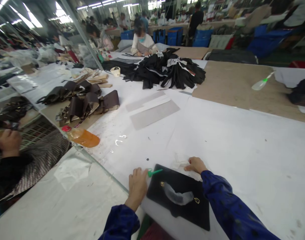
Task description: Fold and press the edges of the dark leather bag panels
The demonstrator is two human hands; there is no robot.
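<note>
In front of me a flat black leather bag panel (175, 173) lies tilted on the white table. Two gold rings sit on it, joined by a handle (179, 196) wrapped in cloudy plastic. At the panel's left edge my left hand (137, 185) is closed around a small glue bottle; only its green nozzle (155, 172) shows, pointing right over the black leather, and the body is hidden in my fingers. Beyond the far right edge my right hand (196, 165) pinches a crumpled white thin cloth or tissue (180, 162).
Grey strips (155, 114) lie ahead. An orange liquid bottle (83, 136) rests on its side at left, near brown leather pieces (88, 103). Black straps (167, 70) are heaped farther back. Another green-nozzled bottle (262, 82) lies on brown board. A co-worker's hand (9, 141) is far left.
</note>
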